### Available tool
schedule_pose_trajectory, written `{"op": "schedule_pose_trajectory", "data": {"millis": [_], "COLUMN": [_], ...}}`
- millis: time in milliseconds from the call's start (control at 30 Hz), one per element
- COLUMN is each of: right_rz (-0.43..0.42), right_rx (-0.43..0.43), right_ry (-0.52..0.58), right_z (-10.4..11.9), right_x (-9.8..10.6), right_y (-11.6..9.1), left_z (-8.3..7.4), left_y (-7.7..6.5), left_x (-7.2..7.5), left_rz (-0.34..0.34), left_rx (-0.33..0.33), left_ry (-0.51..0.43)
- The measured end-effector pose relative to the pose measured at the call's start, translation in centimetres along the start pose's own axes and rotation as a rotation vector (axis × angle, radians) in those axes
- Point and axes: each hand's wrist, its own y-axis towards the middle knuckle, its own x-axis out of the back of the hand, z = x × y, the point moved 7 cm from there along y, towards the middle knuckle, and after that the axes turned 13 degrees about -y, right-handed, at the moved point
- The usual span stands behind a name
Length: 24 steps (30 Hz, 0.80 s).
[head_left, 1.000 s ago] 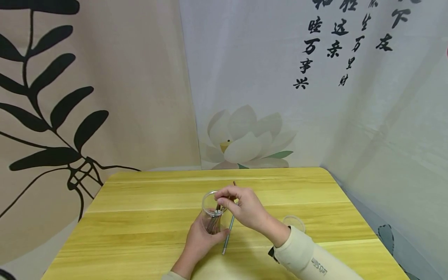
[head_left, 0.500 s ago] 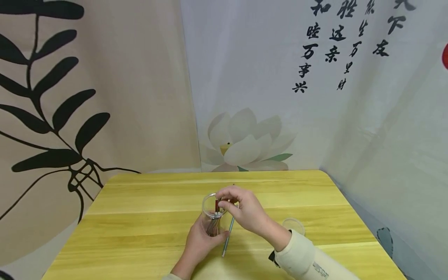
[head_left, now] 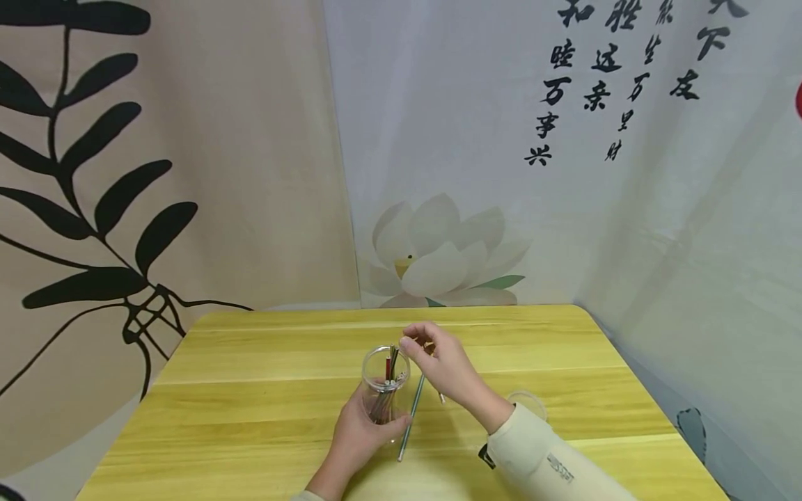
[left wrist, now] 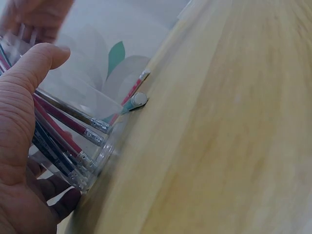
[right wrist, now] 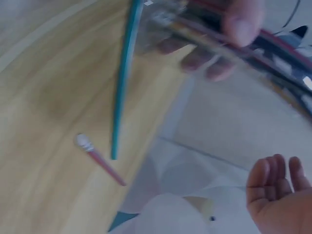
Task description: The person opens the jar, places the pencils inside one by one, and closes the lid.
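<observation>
My left hand (head_left: 358,433) grips a clear cup (head_left: 366,371) around its lower side. Inside lean several pencils (left wrist: 73,117), with their eraser ends at the bottom of the cup in the left wrist view. Just right of the rim is my right hand (head_left: 443,363), fingers loosely curved and nothing between them; the right wrist view shows its fingers (right wrist: 275,178) empty too. On the table beside the cup lies a teal pencil (head_left: 410,421). A red pencil (right wrist: 103,163) with a white eraser lies near it, mostly hidden by my right hand in the head view.
A clear round lid-like piece (head_left: 528,393) lies on the wooden table (head_left: 250,403), partly behind my right sleeve (head_left: 532,445). Behind the table's far edge hangs a printed cloth (head_left: 438,125) with a flower and black writing.
My right hand has let go of pencils at the cup's mouth and drawn back to the right. Their ends now show at the rim. My left hand keeps its grip on the cup.
</observation>
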Motion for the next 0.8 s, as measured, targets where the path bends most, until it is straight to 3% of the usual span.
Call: {"op": "schedule_pose_trajectory", "data": {"millis": [400,667,800], "right_rz": [0.119,0.199,0.254], "right_rx": [-0.039,-0.043,-0.054], "right_ry": [-0.330,-0.308,-0.239], "right_z": [-4.0,-5.2,-5.6], "right_x": [-4.4,-5.6,-6.4], "right_y": [1.4,1.1,1.1], "left_z": [0.5,0.5,0.6], "left_y": [0.1,0.2,0.2], "left_x": [0.2,0.1,0.1], "left_rz": [0.000,-0.011,-0.013], "left_rx": [-0.014,-0.019,-0.022], "left_ry": [0.054,0.073,0.073]}}
